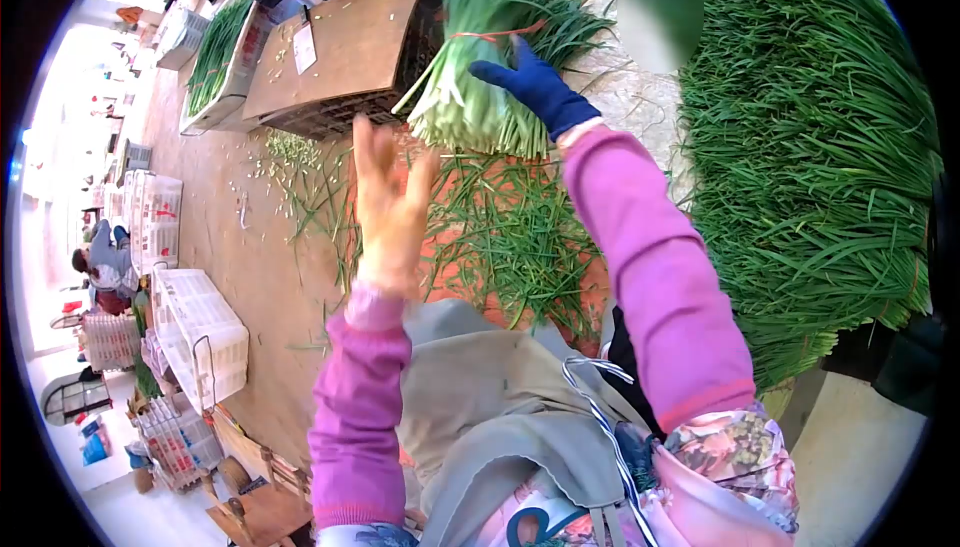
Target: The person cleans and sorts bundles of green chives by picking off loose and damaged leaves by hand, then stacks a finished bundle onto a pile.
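Observation:
A thick bundle of green chives [480, 97], bound with a red band [495, 35], lies at the far side of the work surface with its pale cut ends towards me. My right hand [535, 87], in a dark blue glove, rests against the bundle's right side, thumb and forefinger spread apart. Bare and slightly blurred, my left hand [390, 212] is raised to the left of the bundle, fingers apart, holding nothing. Loose green trimmings [520, 237] are scattered over the orange-red surface between my arms.
A big heap of chives [810, 157] fills the right side. A wooden board [340, 42] tops a dark crate at the upper left. White plastic crates [200, 337], a wooden chair [262, 507] and a seated person [105, 257] are on the left.

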`<action>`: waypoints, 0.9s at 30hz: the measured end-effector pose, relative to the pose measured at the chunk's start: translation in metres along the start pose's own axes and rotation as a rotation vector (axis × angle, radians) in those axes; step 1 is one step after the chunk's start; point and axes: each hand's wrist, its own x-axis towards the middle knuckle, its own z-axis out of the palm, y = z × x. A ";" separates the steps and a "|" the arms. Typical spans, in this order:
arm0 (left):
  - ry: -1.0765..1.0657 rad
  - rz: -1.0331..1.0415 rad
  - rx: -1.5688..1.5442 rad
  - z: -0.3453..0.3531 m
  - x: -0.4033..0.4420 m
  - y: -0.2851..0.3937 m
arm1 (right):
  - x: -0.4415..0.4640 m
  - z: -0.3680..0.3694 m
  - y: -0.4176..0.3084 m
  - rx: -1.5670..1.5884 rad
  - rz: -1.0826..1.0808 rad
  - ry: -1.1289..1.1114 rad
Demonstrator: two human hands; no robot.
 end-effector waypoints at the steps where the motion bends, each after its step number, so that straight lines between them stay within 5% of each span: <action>1: -0.024 -0.075 -0.047 -0.009 -0.018 -0.014 | 0.003 0.000 -0.003 -0.226 0.092 0.057; 3: -0.053 -0.249 -0.011 -0.026 -0.056 -0.048 | -0.004 0.005 0.027 -0.223 0.069 0.177; 6: -0.053 -0.484 -0.079 -0.028 -0.110 -0.054 | -0.062 -0.034 0.041 -0.227 0.184 0.044; 9: -0.164 -0.549 -0.119 -0.031 -0.144 -0.066 | -0.161 -0.104 0.032 -0.282 0.194 0.174; 13: -0.203 -0.527 -0.130 -0.013 -0.170 -0.072 | -0.345 -0.184 0.060 -0.105 0.311 0.574; 17: -0.314 -0.501 -0.150 0.000 -0.181 -0.077 | -0.537 -0.191 0.077 -0.355 0.702 0.609; 19: -0.319 -0.499 -0.178 0.005 -0.186 -0.079 | -0.621 -0.176 0.117 -0.448 0.542 0.698; 20: -0.328 -0.496 -0.164 0.006 -0.188 -0.079 | -0.640 -0.169 0.115 -0.436 0.550 0.721; 22: -0.347 -0.484 -0.136 0.010 -0.194 -0.071 | -0.670 -0.160 0.117 0.101 0.840 0.977; 27: -0.333 -0.462 -0.056 0.004 -0.204 -0.052 | -0.727 -0.176 0.170 0.147 0.873 1.135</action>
